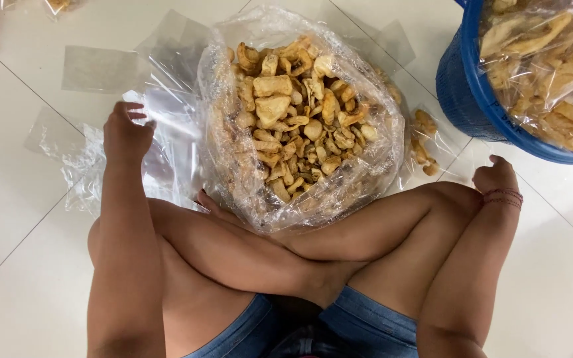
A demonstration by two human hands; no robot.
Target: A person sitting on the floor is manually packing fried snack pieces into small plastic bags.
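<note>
Most chips (300, 119) wait in the big bag (233, 159); our left hand (126, 136) presses empty pouches (94, 69), right hand (495, 179) rests empty on the floor (552, 265).

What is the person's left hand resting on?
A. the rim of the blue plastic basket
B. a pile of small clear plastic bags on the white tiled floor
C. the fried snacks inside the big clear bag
B: the left hand lies on the pile of small clear plastic bags on the white tiled floor, beside the big clear bag of fried snacks.
</note>
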